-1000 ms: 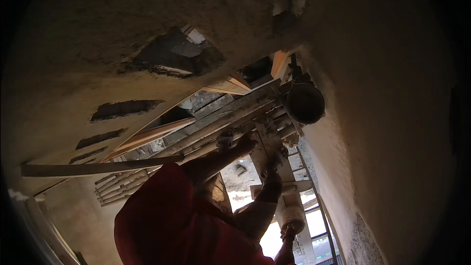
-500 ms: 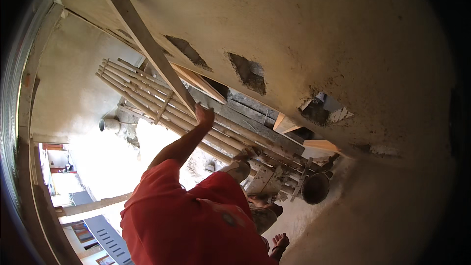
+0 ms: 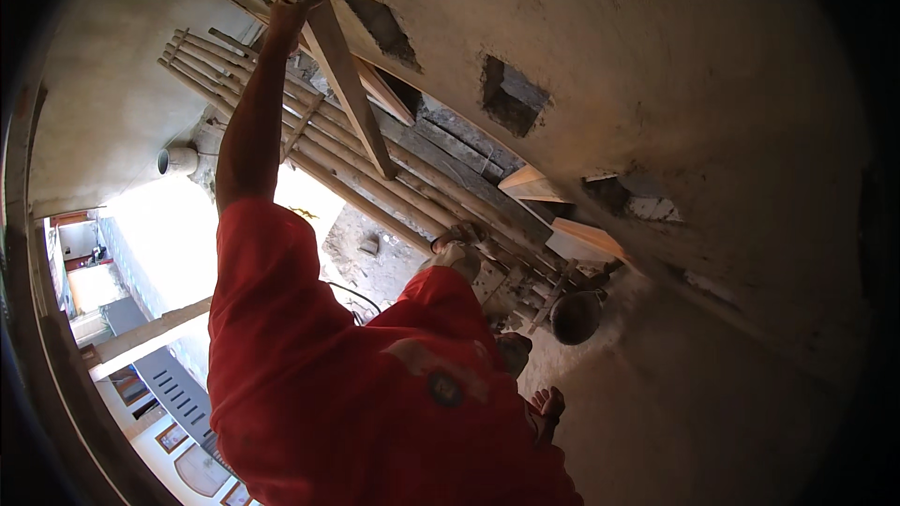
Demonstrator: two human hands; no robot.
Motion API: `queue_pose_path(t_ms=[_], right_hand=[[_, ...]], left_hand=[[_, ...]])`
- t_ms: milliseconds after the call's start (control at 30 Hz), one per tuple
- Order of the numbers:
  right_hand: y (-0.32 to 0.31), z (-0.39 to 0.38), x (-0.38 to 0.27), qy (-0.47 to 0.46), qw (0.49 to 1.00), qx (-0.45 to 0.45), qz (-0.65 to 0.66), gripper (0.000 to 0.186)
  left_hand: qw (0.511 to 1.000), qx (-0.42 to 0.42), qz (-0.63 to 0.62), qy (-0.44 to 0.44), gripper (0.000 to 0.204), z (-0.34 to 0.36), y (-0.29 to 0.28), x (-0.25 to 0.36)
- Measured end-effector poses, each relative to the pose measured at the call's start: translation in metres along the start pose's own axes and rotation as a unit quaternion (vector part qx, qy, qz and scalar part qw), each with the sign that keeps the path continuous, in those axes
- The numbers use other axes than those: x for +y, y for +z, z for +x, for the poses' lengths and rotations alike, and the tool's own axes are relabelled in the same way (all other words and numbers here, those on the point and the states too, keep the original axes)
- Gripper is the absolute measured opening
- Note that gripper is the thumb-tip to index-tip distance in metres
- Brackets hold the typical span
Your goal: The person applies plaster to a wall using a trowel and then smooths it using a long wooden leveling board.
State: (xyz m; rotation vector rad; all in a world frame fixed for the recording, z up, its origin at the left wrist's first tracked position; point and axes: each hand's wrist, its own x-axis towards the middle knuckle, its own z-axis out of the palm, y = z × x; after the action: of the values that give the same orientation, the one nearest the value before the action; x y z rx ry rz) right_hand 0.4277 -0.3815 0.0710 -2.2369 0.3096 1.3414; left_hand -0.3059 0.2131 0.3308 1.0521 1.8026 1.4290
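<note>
My left arm reaches far up the picture, and my left hand (image 3: 289, 17) is closed around the edge of a long wooden board (image 3: 345, 80). The board slants in front of the plastered wall (image 3: 637, 56); its top runs out of the picture, and its lower end is over the bamboo poles. Low on the right, beside my red shirt, my right hand (image 3: 547, 403) hangs with fingers partly curled and apart, holding nothing that I can see.
I stand on a bamboo-pole platform (image 3: 375, 189). A dark bucket (image 3: 575, 319) sits at its right end. The wall has several rough square holes, one of them a deep recess (image 3: 514, 96). Pale wooden pieces (image 3: 536, 186) jut out below. A bright drop opens at left, with a crossbeam (image 3: 155, 333).
My left hand has gone from the board's lower end to higher up on it, with the arm stretched further. The view has shifted too. My right hand stays low at my side.
</note>
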Motion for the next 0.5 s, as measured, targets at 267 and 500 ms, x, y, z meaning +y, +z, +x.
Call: queue_pose_path(t_ms=[267, 500], right_hand=[[0.034, 0.014, -0.019, -0.044, 0.998, -0.043, 0.011, 0.021], [0.105, 0.038, -0.066, -0.128, 0.979, -0.151, -0.05, 0.017]], left_hand=[[0.997, -0.006, 0.012, 0.072, 0.045, -0.079, 0.03, 0.017], [0.988, -0.092, -0.081, 0.092, 0.043, -0.26, 0.083, 0.101]])
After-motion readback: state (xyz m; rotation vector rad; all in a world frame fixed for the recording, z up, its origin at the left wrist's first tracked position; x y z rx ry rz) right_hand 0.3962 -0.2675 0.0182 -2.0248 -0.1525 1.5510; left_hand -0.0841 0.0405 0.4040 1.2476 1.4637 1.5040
